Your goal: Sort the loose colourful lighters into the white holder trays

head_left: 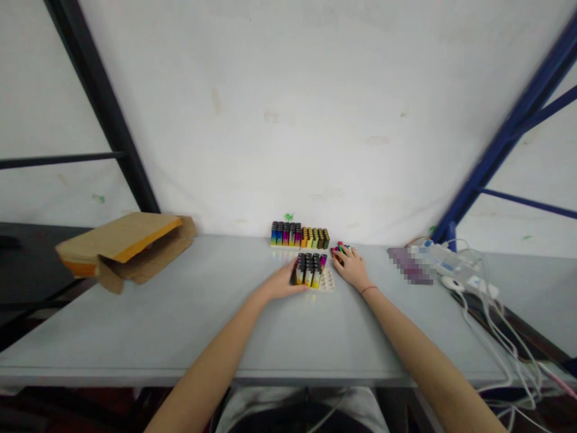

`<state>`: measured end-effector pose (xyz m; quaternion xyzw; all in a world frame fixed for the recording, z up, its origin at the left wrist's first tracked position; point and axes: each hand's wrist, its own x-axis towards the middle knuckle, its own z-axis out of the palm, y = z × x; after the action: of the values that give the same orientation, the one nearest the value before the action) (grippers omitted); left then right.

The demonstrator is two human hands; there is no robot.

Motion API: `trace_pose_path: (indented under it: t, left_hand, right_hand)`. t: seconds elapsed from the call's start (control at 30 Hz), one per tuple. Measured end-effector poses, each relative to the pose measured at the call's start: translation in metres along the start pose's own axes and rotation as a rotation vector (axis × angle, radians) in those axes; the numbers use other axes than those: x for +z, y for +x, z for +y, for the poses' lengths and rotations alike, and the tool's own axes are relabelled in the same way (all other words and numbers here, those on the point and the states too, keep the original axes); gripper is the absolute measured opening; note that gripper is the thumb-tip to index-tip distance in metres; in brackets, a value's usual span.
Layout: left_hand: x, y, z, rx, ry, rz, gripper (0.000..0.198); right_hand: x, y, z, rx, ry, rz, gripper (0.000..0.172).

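A white tray [327, 281] with round holes stands on the table, its left part filled with upright lighters [309, 269] with black tops. Toward its right side a purple lighter [323, 261] leans at a tilt. My left hand [285, 281] wraps round the left end of this tray, thumb along the front. To the right of the tray, my right hand [353, 268] reaches down over a small heap of loose coloured lighters [341, 246]. Its fingers curl around lighters there; the palm partly hides them.
Behind stands a full row of lighters [285, 234] in blue, purple and yellow beside yellow and green ones [314, 237], near the wall. An opened cardboard box [130, 240] lies at left. At right are a pixelated flat object [411, 266], a power strip [451, 261] and tangled white cables [493, 325].
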<state>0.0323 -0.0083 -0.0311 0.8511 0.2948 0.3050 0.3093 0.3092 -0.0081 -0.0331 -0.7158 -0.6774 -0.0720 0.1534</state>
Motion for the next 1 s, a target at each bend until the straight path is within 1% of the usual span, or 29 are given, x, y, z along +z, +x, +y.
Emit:
trace_pose_path:
  t: [0.1, 0.2, 0.3, 0.37, 0.47, 0.57, 0.63, 0.73, 0.8, 0.9, 1.0]
  left_hand:
    - [0.0, 0.0, 0.001, 0.025, -0.013, 0.009, 0.09]
    - [-0.001, 0.0, 0.003, 0.053, -0.037, 0.01, 0.088]
    - [-0.001, 0.001, 0.003, 0.055, -0.05, 0.009, 0.088]
    - [-0.001, 0.001, 0.002, 0.049, -0.05, 0.011, 0.089]
    - [0.0, 0.001, 0.001, 0.045, -0.038, 0.002, 0.092]
    - [0.0, 0.001, -0.001, 0.02, -0.025, -0.005, 0.095]
    - [0.0, 0.001, -0.002, 0.003, -0.025, -0.003, 0.097]
    - [0.0, 0.0, -0.003, 0.01, -0.036, 0.0, 0.095]
    - [0.0, 0.0, -0.002, 0.022, -0.041, -0.002, 0.094]
    - [-0.001, 0.0, -0.001, 0.025, -0.043, -0.005, 0.094]
    - [-0.001, -0.001, 0.001, 0.016, -0.034, 0.01, 0.094]
  right_hand:
    - [-0.003, -0.024, -0.005, 0.003, 0.002, 0.025, 0.047]
    - [-0.007, -0.04, -0.013, 0.008, 0.009, 0.022, 0.046]
    - [-0.015, -0.046, -0.023, 0.03, 0.042, -0.011, 0.046]
    - [-0.02, -0.046, -0.025, 0.051, 0.076, -0.042, 0.047]
    - [-0.026, -0.035, -0.019, 0.114, 0.127, -0.031, 0.049]
    - [-0.031, -0.009, -0.006, 0.209, 0.14, 0.014, 0.047]
    - [-0.033, 0.011, 0.001, 0.247, 0.123, -0.059, 0.047]
    - [-0.033, 0.035, 0.003, 0.283, 0.064, -0.238, 0.041]
    - [-0.031, 0.043, 0.0, 0.295, 0.028, -0.28, 0.036]
    - [-0.025, 0.045, -0.005, 0.316, -0.002, -0.227, 0.029]
    - [-0.019, 0.043, -0.008, 0.355, 0.009, -0.176, 0.028]
